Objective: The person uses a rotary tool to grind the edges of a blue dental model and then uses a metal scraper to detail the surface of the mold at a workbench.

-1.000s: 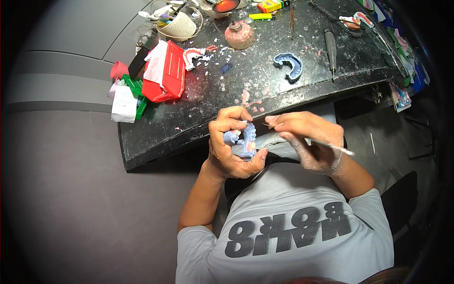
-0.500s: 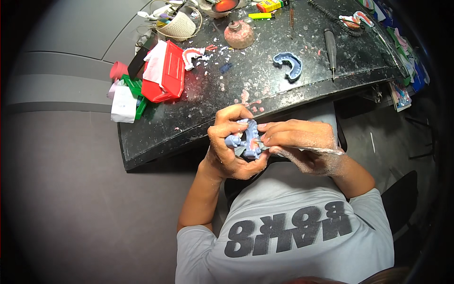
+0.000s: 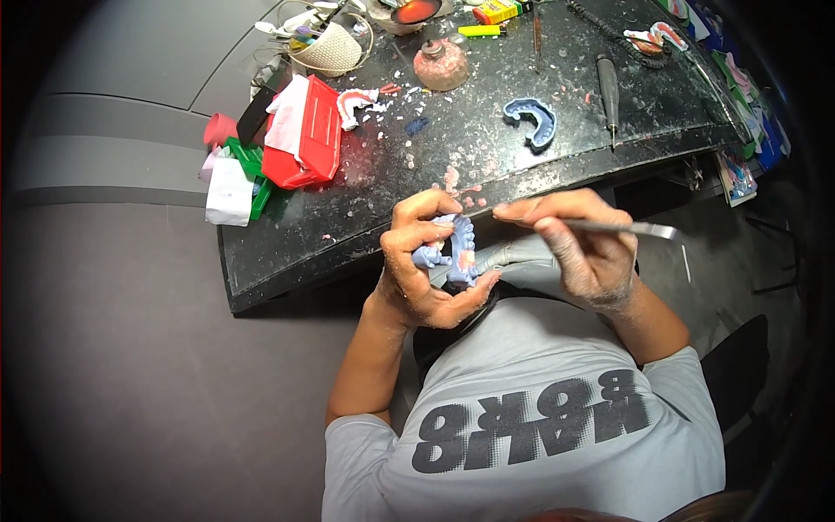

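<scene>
Dark, debris-strewn worktop (image 3: 522, 148), red box (image 3: 306, 139) at its left. Left hand (image 3: 426, 270) closed around blue dental model (image 3: 458, 252) just off the near edge; right hand (image 3: 583, 248) pinching thin metal instrument (image 3: 631, 228) beside it.

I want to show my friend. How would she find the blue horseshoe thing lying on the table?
Start at the dark, speckled worktable and look at its right half, past the red box. The blue horseshoe-shaped tray lies there alone, between the round pinkish burner and the dark pen-like tool. It is the only blue curved piece on the table; the other is in the left hand.
</scene>
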